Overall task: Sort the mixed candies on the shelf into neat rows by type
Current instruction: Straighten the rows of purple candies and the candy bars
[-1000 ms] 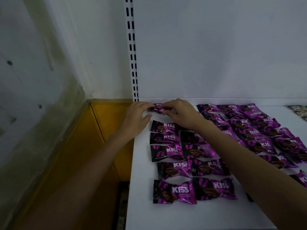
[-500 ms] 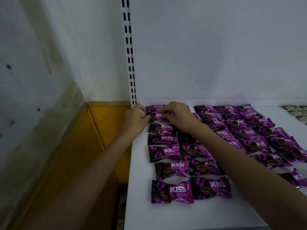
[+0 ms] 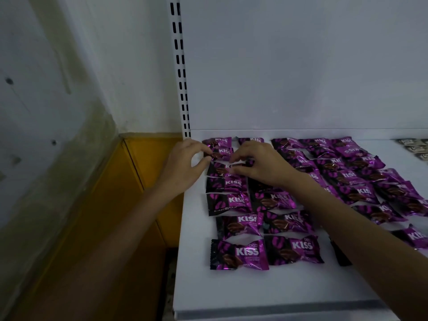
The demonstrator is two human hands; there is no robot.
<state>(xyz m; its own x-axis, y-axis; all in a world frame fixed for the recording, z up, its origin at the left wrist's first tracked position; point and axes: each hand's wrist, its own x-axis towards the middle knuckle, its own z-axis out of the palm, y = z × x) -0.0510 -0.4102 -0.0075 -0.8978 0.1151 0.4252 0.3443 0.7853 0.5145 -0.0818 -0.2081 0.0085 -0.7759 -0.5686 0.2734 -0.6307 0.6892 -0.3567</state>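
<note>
Purple and black KISS candies (image 3: pixel 239 253) lie in columns on the white shelf (image 3: pixel 196 288). Two tidy columns fill the left side, and a looser group (image 3: pixel 352 174) spreads to the right. My left hand (image 3: pixel 185 165) is at the back of the left column, its thumb and forefinger pinching the left end of a KISS candy (image 3: pixel 220 170). My right hand (image 3: pixel 257 165) pinches the right end of the same candy, and its forearm hides several candies behind it.
Silver-green candies (image 3: pixel 414 147) show at the far right back edge. A slotted white upright (image 3: pixel 183 89) stands at the shelf's back left corner. A yellow panel (image 3: pixel 148 181) and a grey wall lie left of the shelf. The shelf's front strip is bare.
Both hands have come slightly toward me from the back row to a candy a row or two nearer. A candy now lies uncovered in the back left corner.
</note>
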